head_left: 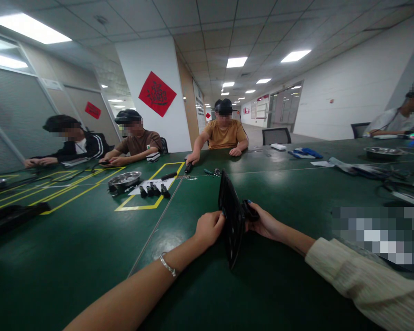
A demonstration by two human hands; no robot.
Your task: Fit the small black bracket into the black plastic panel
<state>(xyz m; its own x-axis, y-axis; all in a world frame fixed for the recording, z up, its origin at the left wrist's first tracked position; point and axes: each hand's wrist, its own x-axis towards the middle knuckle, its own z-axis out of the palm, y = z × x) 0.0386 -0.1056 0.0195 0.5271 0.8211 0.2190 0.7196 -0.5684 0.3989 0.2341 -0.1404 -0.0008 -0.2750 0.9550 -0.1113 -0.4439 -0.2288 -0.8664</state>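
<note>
A flat black panel [230, 216] stands on edge on the green table [89, 257], seen almost edge-on. My left hand [209, 227] grips its near left side with curled fingers; a silver bracelet circles that wrist. My right hand [264, 221] holds the panel's right side, fingers closed over a small black part [250, 210] against it. What that part is I cannot make out.
A metal bowl [124, 179] and several small black pieces [154, 189] lie inside a yellow taped rectangle. Across the table a person's hand [192, 158] rests on a black tool; other people sit at left and far right. Cables and a second bowl [383, 151] lie at right.
</note>
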